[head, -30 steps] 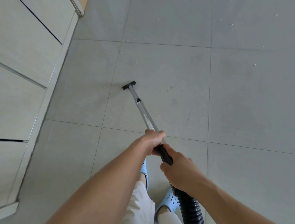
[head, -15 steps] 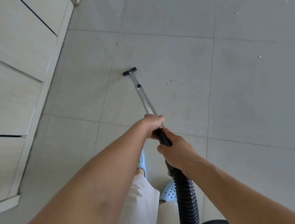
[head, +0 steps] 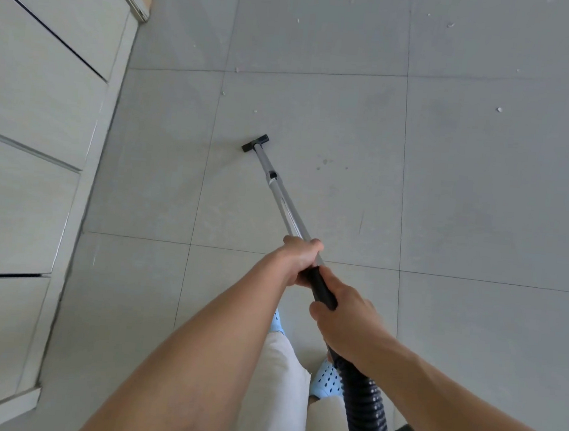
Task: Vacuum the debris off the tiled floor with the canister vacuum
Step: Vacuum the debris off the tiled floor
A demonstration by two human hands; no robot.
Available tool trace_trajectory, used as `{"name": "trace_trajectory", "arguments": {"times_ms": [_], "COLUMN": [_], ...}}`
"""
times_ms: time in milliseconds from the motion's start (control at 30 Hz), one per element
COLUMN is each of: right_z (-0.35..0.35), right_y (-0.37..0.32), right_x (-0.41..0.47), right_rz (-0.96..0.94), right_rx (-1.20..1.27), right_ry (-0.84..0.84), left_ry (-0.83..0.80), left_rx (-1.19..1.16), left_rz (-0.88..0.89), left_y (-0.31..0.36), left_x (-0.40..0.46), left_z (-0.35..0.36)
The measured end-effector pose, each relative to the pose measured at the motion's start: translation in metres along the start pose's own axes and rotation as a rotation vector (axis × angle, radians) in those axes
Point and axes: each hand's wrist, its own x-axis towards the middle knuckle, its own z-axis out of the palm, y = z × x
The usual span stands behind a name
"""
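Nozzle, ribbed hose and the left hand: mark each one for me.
nozzle (head: 255, 143), head view, middle of the black floor head.
ribbed hose (head: 367, 415), head view, on the corrugated black section.
left hand (head: 298, 259), head view, back of the hand gripping the wand.

Big pale grey floor tiles (head: 312, 200) with thin dark grout lines, lit pretty evenly by soft daylight. Along the left there's a light wood-look cabinet (head: 33, 117) with flat handleless fronts, split by narrow dark gaps.
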Motion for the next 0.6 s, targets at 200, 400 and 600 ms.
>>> {"name": "trace_trajectory", "arguments": {"times_ms": [200,400,600], "right_z": [-0.01,-0.022,-0.043], "right_y": [-0.013,-0.046,-0.09], "right_x": [0.02,0.062,0.11], "right_rz": [0.011,0.0,0.003], "right_rx": [-0.047,-0.096,-0.123], "right_ry": [0.016,0.033,0.038], "left_ry": [0.018,0.044,0.062], "left_rx": [0.021,0.008,-0.002], "left_rz": [0.01,0.023,0.031], "left_y": [0.021,0.06,0.111], "left_x": [0.012,0.044,0.077], "left_z": [-0.009,-0.033,-0.066]}}
